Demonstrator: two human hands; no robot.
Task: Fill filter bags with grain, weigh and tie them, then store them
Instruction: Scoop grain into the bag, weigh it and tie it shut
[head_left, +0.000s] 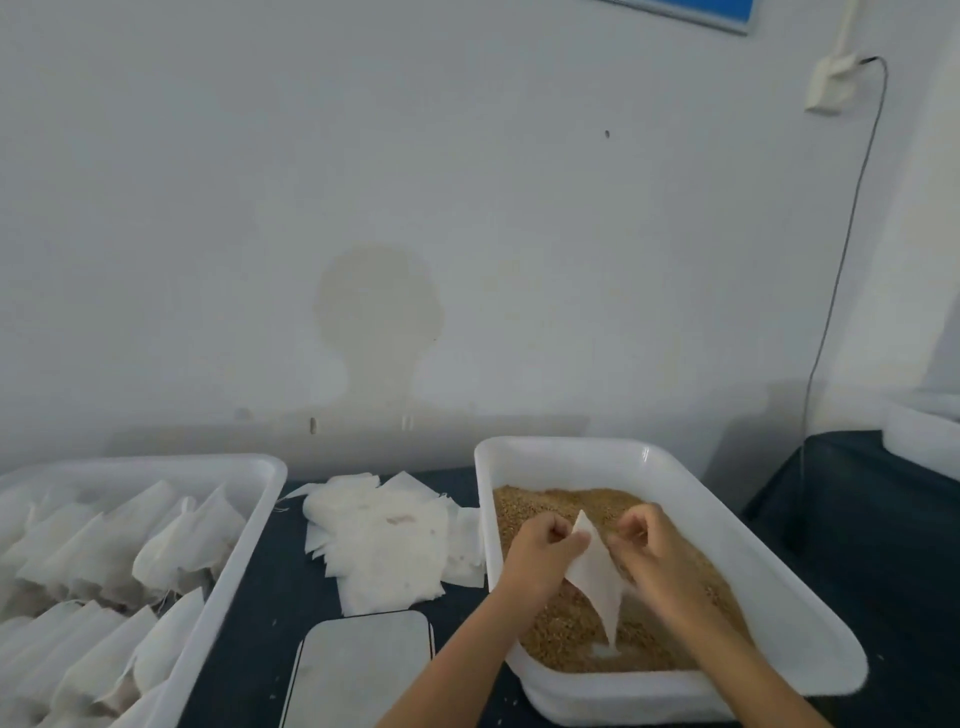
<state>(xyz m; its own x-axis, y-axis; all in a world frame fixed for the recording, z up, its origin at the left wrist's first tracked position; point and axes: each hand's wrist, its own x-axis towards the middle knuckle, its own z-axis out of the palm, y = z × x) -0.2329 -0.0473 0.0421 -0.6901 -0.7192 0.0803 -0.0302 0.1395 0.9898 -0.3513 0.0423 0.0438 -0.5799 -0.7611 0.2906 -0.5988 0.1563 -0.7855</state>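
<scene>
A white empty filter bag (597, 577) hangs over the brown grain (571, 639) in a white tray (727, 525) at the right. My left hand (545, 556) pinches the bag's top edge on its left side. My right hand (654, 551) grips the bag's right side, fingers curled at its mouth. The bag's lower corner touches the grain. A heap of flat empty filter bags (384, 540) lies on the dark table between the two trays. At the left, a second white tray (244, 525) holds several filled, tied bags (171, 545).
A flat scale with a grey glossy top (358, 670) sits at the table's front edge, left of my left forearm. Another white tub (930, 436) stands at the far right. A thin cable (841, 270) runs down the wall from a socket.
</scene>
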